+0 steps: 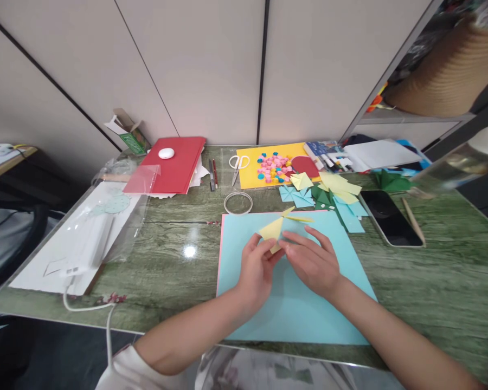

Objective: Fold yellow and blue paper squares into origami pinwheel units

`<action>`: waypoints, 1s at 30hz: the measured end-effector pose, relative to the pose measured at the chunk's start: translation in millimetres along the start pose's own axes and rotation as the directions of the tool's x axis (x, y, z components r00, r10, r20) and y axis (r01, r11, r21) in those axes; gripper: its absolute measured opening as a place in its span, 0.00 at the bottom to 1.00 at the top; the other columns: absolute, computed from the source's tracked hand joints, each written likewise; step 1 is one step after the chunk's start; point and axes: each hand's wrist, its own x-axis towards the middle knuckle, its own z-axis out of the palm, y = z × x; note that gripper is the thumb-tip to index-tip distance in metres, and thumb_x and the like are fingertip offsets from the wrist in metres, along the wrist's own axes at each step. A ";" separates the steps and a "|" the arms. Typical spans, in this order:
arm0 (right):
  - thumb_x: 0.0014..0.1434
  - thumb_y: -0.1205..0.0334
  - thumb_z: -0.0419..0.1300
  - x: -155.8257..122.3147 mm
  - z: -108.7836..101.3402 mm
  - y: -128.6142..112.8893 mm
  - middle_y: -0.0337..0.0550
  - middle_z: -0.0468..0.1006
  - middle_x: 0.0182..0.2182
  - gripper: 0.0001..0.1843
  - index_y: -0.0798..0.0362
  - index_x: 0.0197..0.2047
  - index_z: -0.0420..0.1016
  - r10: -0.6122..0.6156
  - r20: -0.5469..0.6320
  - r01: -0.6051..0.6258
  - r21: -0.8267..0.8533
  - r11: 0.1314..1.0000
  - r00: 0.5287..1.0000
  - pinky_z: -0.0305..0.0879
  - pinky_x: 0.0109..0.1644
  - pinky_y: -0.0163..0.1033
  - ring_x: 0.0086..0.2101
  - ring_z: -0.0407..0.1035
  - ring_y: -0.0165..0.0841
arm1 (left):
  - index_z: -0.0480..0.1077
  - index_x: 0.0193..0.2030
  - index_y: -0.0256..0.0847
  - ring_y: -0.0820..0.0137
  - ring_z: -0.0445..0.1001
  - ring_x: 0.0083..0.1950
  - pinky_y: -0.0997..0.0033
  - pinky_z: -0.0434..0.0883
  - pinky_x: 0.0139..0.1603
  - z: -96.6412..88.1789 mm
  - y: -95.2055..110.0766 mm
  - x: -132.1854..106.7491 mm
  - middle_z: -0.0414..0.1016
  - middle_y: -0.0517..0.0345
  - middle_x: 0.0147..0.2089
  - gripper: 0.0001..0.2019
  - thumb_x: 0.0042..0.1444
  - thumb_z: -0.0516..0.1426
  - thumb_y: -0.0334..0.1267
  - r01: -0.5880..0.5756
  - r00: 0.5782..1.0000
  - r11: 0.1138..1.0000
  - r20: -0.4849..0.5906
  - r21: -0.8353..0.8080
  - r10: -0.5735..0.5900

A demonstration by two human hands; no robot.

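Observation:
Both my hands meet over a light blue sheet of paper (293,303) lying on the green table. My left hand (258,268) pinches the lower edge of a small folded yellow paper (271,230). My right hand (313,260) touches the same yellow piece from the right, fingers curled with the fingertips pressed on it. A thin yellow paper strip (299,219) lies just beyond the hands on the blue sheet.
Folded yellow, blue and green paper pieces (333,195) lie behind the sheet, beside a black phone (390,218) and a wooden stick (413,221). A tape ring (238,202), scissors (238,164), yellow card with small coloured bits (274,167), red folder (174,162) and plastic sleeve (106,222) stand further back and left.

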 end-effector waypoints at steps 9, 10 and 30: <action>0.51 0.70 0.61 2.0 -0.2 -0.4 0.35 0.80 0.38 0.18 0.44 0.44 0.67 0.114 0.018 -0.111 -0.108 0.988 0.993 0.57 0.57 0.50 0.40 0.74 0.32 | 0.66 0.31 0.39 0.73 0.72 0.37 0.70 0.67 0.44 -2.4 -1.9 2.0 0.72 0.59 0.35 0.05 0.46 0.59 0.32 0.041 0.999 0.999 -0.013 -0.014 -0.041; 0.51 0.70 0.61 3.0 0.0 -0.4 0.35 0.80 0.38 0.19 0.44 0.45 0.66 0.122 0.022 -0.120 -0.106 0.987 0.992 0.57 0.57 0.50 0.39 0.74 0.32 | 0.66 0.31 0.39 0.73 0.72 0.37 0.69 0.67 0.44 -2.7 -2.0 2.3 0.72 0.59 0.35 0.06 0.47 0.59 0.32 0.051 0.999 0.999 -0.014 -0.018 -0.051; 0.51 0.73 0.60 14.4 -7.0 13.4 0.38 0.80 0.34 0.35 0.42 0.59 0.54 0.504 -0.218 -0.448 0.260 0.856 0.836 0.69 0.48 0.51 0.35 0.74 0.35 | 0.66 0.29 0.38 0.67 0.71 0.39 0.63 0.65 0.45 -3.0 -2.1 1.3 0.72 0.56 0.35 0.10 0.46 0.60 0.42 0.106 0.992 0.989 -0.081 0.104 -0.098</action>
